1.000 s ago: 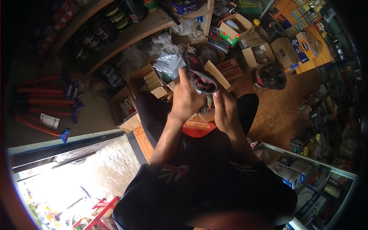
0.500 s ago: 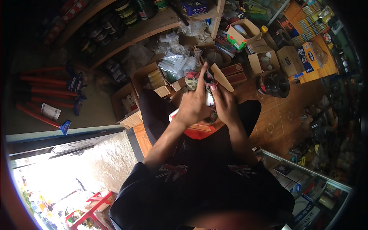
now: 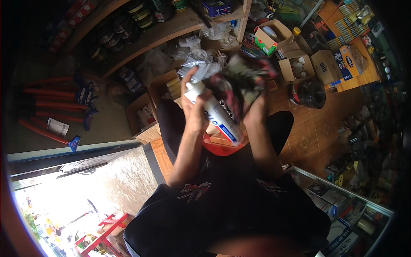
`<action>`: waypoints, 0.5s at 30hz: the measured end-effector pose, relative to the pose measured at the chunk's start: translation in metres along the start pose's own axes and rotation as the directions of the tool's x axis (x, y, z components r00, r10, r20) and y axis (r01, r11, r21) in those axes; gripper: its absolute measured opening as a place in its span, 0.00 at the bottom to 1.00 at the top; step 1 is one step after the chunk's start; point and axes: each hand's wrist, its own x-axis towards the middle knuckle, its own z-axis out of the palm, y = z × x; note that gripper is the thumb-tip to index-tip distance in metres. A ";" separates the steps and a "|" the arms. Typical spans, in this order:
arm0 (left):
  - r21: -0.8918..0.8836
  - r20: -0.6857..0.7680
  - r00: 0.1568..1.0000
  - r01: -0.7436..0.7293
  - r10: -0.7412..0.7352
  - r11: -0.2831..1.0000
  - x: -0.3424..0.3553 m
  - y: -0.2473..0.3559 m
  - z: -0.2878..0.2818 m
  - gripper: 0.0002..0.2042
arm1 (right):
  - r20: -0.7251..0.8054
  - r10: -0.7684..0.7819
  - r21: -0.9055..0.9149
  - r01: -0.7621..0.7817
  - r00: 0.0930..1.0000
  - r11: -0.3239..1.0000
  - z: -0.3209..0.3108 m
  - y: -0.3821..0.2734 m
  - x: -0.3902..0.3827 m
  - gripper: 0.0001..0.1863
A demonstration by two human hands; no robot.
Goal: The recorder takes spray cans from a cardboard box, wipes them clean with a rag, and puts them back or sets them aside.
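left hand (image 3: pixel 195 109) is wrapping its fingers around a white tube (image 3: pixel 214 112) mid-body, looking stiff and slick; right hand (image 3: pixel 256 112) is clutching a soft patterned cloth (image 3: pixel 237 85) against it.

Both forearms raised from six o'clock toward twelve, elbows bent, wrists close together. Left hand (image 3: pixel 195 109) at eleven o'clock, fingers curled in a closed grip. Right hand (image 3: pixel 256 113) at one o'clock, fingers largely hidden.
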 end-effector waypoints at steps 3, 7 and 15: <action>0.026 -0.021 0.997 -0.076 0.076 0.997 0.008 0.018 -0.014 0.28 | 0.083 -0.135 0.111 0.125 0.987 0.986 -0.008 -0.001 0.000 0.32; 0.179 0.184 0.961 -0.241 0.208 0.954 0.021 0.025 -0.017 0.26 | 0.666 0.138 -0.632 0.458 0.733 0.625 -0.015 -0.006 -0.032 0.26; -0.672 0.389 0.921 0.295 -0.016 0.679 0.035 0.036 -0.014 0.17 | 0.908 -0.131 -0.352 0.893 0.399 0.279 0.061 0.005 -0.057 0.31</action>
